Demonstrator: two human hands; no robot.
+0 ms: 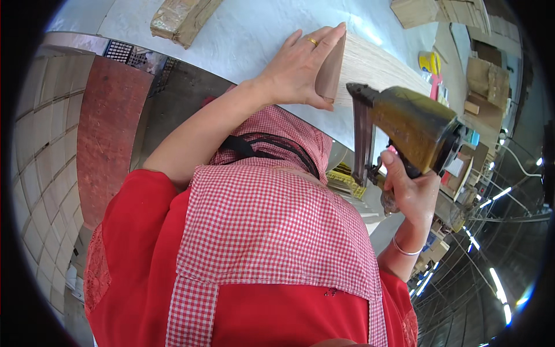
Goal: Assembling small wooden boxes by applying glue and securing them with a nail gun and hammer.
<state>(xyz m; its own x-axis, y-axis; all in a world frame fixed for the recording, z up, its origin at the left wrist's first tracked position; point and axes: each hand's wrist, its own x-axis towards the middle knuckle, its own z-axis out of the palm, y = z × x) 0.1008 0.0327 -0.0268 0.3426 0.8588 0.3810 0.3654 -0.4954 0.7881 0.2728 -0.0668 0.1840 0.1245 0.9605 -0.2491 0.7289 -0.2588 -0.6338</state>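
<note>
My left hand [303, 63], a gold ring on one finger, grips a short brown wooden piece [332, 70] by its two ends, thumb at the near end and fingers at the far end. This piece stands against the end of a light wood-grain board [376, 63] on the pale worktable [248, 40]. In my right hand [409, 188] is a nail gun [416, 118] with a dark yellow-brown body, held by its handle. Its black nose points left, close to the board's near side; whether it touches the board I cannot tell. The trigger finger is mostly hidden.
A wrapped cardboard-brown bundle [184, 20] lies at the table's far left. Cardboard pieces [416, 11], a yellow tub [429, 62] and a pink item [436, 84] are at the far right. Below the table edge are a yellow crate [347, 180] and a reddish panel [110, 133].
</note>
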